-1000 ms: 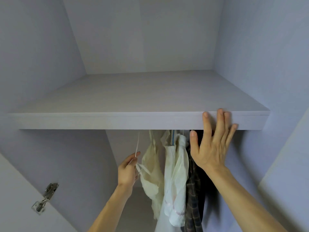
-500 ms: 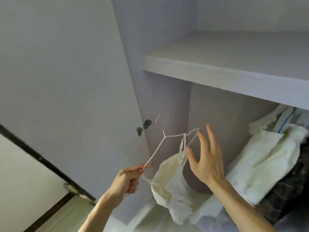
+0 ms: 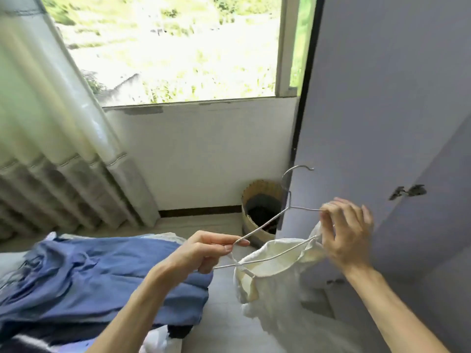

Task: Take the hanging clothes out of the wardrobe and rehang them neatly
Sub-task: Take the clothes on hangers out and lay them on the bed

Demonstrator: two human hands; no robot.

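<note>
Now left hand (image 3: 204, 253) and right hand (image 3: 344, 235) pinch the wire hanger (image 3: 265, 224), lower centre; best slide cream top (image 3: 275, 289) off evenly (no tugging).

Bed (image 3: 222, 315) — blue clothes (image 3: 102, 284) heaped on it.

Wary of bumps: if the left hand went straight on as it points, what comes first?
The left hand, pinching the hanger, would likely meet the woven basket on the floor first; depth is unclear.

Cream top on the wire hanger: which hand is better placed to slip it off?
Right: the right hand sits at the cream top's strap; the left hand pinches the hanger's other end.
</note>
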